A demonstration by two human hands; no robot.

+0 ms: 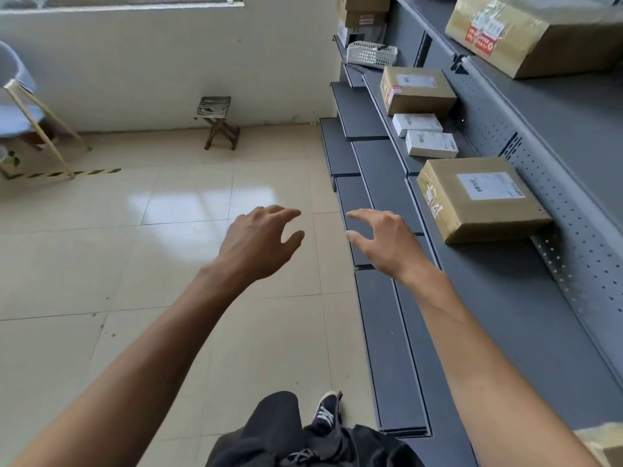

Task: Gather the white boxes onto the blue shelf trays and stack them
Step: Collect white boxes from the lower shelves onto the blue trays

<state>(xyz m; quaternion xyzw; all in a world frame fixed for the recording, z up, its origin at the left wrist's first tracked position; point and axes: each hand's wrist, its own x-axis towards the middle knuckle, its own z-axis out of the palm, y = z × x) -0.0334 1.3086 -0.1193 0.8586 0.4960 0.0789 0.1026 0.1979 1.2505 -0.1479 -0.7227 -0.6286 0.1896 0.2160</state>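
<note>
Two white boxes lie side by side on a grey-blue shelf tray (505, 298) at the right: the farther white box (417, 124) and the nearer white box (431, 143). They sit between two brown cardboard boxes. My left hand (259, 242) hovers over the tiled floor, fingers spread, holding nothing. My right hand (384, 241) reaches out over the lower shelf trays, fingers apart and curved, also holding nothing. Both hands are well short of the white boxes.
A large brown box (478, 198) sits nearest on the shelf, another brown box (418, 91) beyond the white ones, a white basket (371, 54) farther back. A bigger carton (526, 32) rests on the upper shelf. A wooden stool (218, 122) stands by the wall. My feet show below.
</note>
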